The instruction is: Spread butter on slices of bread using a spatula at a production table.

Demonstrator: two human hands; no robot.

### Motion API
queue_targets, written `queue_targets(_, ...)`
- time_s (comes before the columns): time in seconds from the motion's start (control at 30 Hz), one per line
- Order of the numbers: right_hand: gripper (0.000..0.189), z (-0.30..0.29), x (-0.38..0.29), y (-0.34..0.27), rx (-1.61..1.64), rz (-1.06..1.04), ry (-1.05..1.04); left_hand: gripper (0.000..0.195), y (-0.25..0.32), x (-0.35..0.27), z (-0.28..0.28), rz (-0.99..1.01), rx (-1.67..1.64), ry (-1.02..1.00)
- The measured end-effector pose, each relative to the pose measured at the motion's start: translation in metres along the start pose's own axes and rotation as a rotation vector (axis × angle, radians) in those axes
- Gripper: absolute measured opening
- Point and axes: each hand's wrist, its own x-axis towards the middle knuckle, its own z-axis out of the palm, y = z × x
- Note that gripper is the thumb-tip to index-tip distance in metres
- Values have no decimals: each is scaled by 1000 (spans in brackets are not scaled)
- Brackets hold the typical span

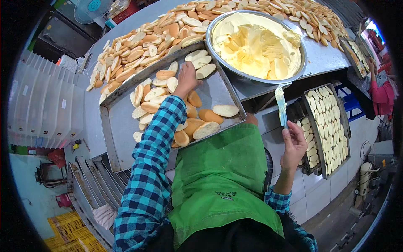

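Note:
My left hand [188, 80] reaches into a metal baking tray [119, 126], its fingertips beside oval bread slices [206, 71] in the far right corner. Whether it grips a slice cannot be told, since the fingertips are partly hidden. Loose bread pieces [192, 126] lie around my wrist in that tray, some with brown crust up, others with the pale cut face up. Off to the right, my right hand [293, 143] holds a light blue spatula [281, 105] upright, its blade smeared with pale yellow cream. Beyond the tray stands a large metal bowl [303, 64] of yellow cream [252, 47].
A big heap of bread pieces [141, 50] spreads along the metal table [327, 60]. Trays of coated slices [329, 129] stand low at right, near a blue stool [349, 100]. Another person [382, 94] works far right. Stacked empty trays [94, 182] and plastic bins [47, 97] are left.

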Motion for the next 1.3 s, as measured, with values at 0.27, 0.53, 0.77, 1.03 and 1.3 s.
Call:
queue_targets(0.27,23,7,-1,1,-2,-36,-19,34,61,-65,5,413,-131,-635)
queue_targets(0.53,23,4,-10,-2,9,-20,-55,33,62,-101,-34,322,-410,-474)
queue_targets(0.77,20,19,-17,-1,76,208,-261,32,51,-161,-87,-137,-1520,-293)
queue_targets(1.03,19,61,-14,-24,125,335,-660,39,65,-173,-113,-453,-2029,-277)
queue_targets(1.3,15,77,-24,-14,-157,-26,-583,55,63,-183,-125,-332,-1870,-390)
